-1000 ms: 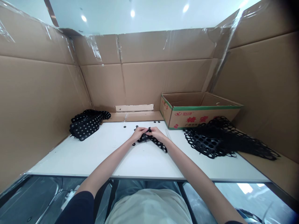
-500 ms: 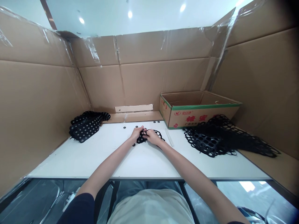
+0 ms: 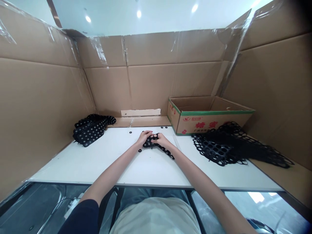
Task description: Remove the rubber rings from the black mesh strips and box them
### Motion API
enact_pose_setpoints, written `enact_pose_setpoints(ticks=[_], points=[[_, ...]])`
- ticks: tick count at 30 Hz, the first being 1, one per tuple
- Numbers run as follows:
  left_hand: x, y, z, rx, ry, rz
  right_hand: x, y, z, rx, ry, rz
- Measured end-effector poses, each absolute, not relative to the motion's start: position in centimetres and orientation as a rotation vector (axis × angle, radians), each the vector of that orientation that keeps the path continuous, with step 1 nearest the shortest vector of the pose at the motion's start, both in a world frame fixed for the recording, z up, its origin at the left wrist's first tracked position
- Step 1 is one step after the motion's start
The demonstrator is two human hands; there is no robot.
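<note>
Near the middle of the white table, my left hand (image 3: 144,137) is closed on the left side of a small black sheet with round dots or holes (image 3: 148,143). My right hand (image 3: 162,141) pinches the right side of the same black sheet, its fingers curled over the edge. A narrow dotted strip of it trails down beside my right wrist. Close below my left hand lies a small black ring (image 3: 139,150). Another black ring (image 3: 130,132) sits further left, and two more are behind my hands. My fingers hide part of the sheet.
A pile of black dotted sheets (image 3: 90,135) lies at the back left. To the right, black netting with large holes (image 3: 219,152) spreads before an open cardboard box (image 3: 212,122). Tall cardboard walls (image 3: 151,81) enclose the white table (image 3: 97,169) on three sides.
The right part of the sheet, looped with open holes before, now hangs as a narrow strip toward my right wrist. My right hand has shifted slightly right; the view has tilted slightly.
</note>
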State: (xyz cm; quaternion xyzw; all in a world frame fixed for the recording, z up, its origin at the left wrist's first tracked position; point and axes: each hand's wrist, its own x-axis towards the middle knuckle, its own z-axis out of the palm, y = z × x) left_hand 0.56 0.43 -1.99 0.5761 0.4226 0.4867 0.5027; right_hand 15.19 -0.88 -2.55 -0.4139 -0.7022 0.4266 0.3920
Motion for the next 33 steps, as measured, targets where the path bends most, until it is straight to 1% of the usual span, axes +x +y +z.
enact_pose_setpoints(ticks=[7, 11, 13, 18, 22, 29, 33], points=[[-0.1, 0.2, -0.7, 1.614, 0.892, 1.053, 16.0, -1.2, -1.6, -0.963, -1.528, 1.282], [0.1, 0.1, -1.0, 1.737, 0.874, 1.090, 15.8, -1.3, -1.9, -0.961, -1.492, 1.408], [0.3, -0.1, -1.3, 1.793, 0.914, 1.118, 15.6, -1.2, -2.2, -1.007, -1.522, 1.319], [1.0, -0.6, -1.7, 1.793, 1.089, 1.194, 15.2, -1.3, -2.4, -1.140, -1.636, 0.934], [1.3, -0.8, -1.7, 1.715, 1.119, 1.244, 14.7, -2.0, -1.7, -1.072, -1.769, 0.769], [1.6, -1.1, -1.7, 1.661, 1.162, 1.316, 14.4, -2.3, -1.6, -1.096, -1.865, 0.536], [1.7, -0.9, -2.2, 1.520, 1.293, 1.387, 13.8, -2.5, -1.9, -1.143, -2.082, 0.362]])
